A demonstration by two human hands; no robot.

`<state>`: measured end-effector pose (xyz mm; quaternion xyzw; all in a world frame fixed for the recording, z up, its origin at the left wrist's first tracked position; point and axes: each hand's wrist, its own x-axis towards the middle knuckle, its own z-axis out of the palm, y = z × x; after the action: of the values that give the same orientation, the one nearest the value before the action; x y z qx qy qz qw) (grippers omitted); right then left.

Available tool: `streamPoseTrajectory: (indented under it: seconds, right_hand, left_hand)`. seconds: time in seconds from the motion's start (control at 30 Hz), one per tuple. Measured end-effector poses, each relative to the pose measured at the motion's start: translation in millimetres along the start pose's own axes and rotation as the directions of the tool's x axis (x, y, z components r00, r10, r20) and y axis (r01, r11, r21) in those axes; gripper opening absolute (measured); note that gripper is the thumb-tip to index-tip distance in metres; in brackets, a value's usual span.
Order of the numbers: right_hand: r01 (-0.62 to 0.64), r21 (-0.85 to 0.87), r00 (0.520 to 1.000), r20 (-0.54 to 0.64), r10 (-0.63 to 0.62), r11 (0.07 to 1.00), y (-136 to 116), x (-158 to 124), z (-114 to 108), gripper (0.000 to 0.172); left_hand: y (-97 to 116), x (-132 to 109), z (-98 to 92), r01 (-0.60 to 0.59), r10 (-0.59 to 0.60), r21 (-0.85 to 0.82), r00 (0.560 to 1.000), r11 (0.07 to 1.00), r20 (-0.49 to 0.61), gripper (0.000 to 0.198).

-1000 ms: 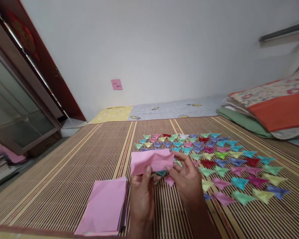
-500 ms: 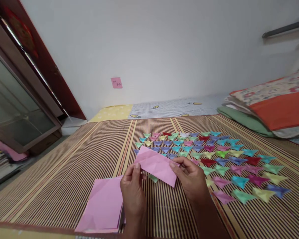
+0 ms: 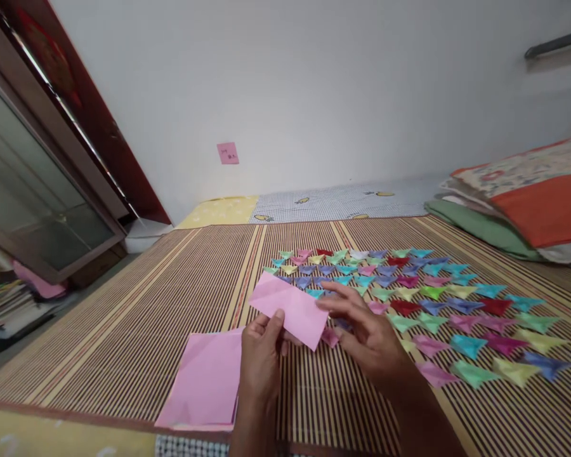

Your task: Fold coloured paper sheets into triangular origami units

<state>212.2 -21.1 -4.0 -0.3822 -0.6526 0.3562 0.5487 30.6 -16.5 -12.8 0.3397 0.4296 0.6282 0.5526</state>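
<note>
A folded sheet of pink paper (image 3: pixel 290 308) is held above the striped mat, pinched at its lower left edge between the thumb and fingers of my left hand (image 3: pixel 262 349). My right hand (image 3: pixel 368 333) is beside the paper's right end, fingers spread and thumb apart from it; the index fingertip is close to the right corner, and I cannot tell if it touches. Below my left hand lies a stack of square pink paper (image 3: pixel 207 377), partly covered by my forearm. Many-coloured folded paper pieces (image 3: pixel 469 346) sit in rows to the right, some hidden behind my right hand.
The striped mat (image 3: pixel 124 336) covers the bed. Folded bedding with an orange pillow (image 3: pixel 547 209) lies at the right against the white wall. A pink note (image 3: pixel 228 153) is stuck on the wall. Books (image 3: pixel 9 311) and a glass-panelled cabinet (image 3: pixel 38 184) stand at the left.
My right hand has let go of the paper's right end and its fingers have spread. My left hand still grips the paper, now further along its lower edge. The view has shifted slightly.
</note>
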Motion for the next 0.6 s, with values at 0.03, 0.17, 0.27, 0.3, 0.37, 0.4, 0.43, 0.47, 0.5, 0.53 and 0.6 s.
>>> streamPoseTrajectory:
  seconds: [0.03, 0.17, 0.27, 0.3, 0.37, 0.4, 0.43, 0.47, 0.5, 0.53, 0.6]
  right_hand:
    - [0.010, -0.042, 0.999, 0.038, -0.008, 0.999, -2, 0, -1, 0.039]
    - [0.028, -0.087, 1.000, 0.014, -0.027, 0.996, -5, 2, 4, 0.026]
    - [0.048, -0.093, 0.997, -0.057, -0.053, 0.995, -3, 5, 8, 0.009]
    - [0.054, -0.095, 0.995, -0.078, -0.061, 0.994, -1, 6, 9, 0.011]
    - [0.047, -0.091, 0.992, -0.113, -0.057, 0.995, 1, 6, 11, 0.016]
    - [0.030, -0.089, 0.991, -0.126, -0.041, 0.996, 2, 5, 11, 0.018]
    - [0.002, -0.087, 0.991, -0.135, -0.014, 0.996, 3, 4, 13, 0.019]
    - [-0.032, -0.084, 0.990, -0.141, 0.020, 0.996, 4, 4, 14, 0.020]
    - [-0.068, -0.079, 0.987, -0.148, 0.055, 0.995, 4, 3, 16, 0.021]
    - [-0.101, -0.072, 0.984, -0.155, 0.088, 0.992, 5, 2, 18, 0.022]
    - [-0.145, -0.038, 0.977, -0.161, 0.137, 0.989, 5, 1, 22, 0.022]
  left_hand:
    - [0, 0, -0.7, 0.010, -0.010, 0.006, 1.000, 1.000, 0.012, 0.041]
    - [-1, -1, -1.9, 0.028, -0.032, 0.059, 0.997, 0.998, 0.066, 0.040]
    - [-2, -3, -1.1, -0.021, 0.012, 0.108, 0.997, 0.994, 0.079, 0.037]
    - [-2, -3, -0.3, -0.037, 0.028, 0.118, 0.996, 0.992, 0.082, 0.036]
    - [-1, -5, 2.3, -0.056, 0.047, 0.114, 0.995, 0.992, 0.087, 0.035]
    - [0, -6, 3.9, -0.061, 0.051, 0.107, 0.995, 0.992, 0.089, 0.035]
    - [0, -6, 5.5, -0.064, 0.055, 0.099, 0.994, 0.993, 0.093, 0.034]
    - [1, -7, 7.1, -0.071, 0.061, 0.094, 0.993, 0.993, 0.098, 0.034]
    - [1, -7, 8.4, -0.079, 0.069, 0.093, 0.992, 0.993, 0.102, 0.033]
    - [1, -8, 9.3, -0.088, 0.077, 0.094, 0.991, 0.992, 0.106, 0.033]
    - [-1, -7, 9.7, -0.102, 0.093, 0.094, 0.991, 0.990, 0.091, 0.028]
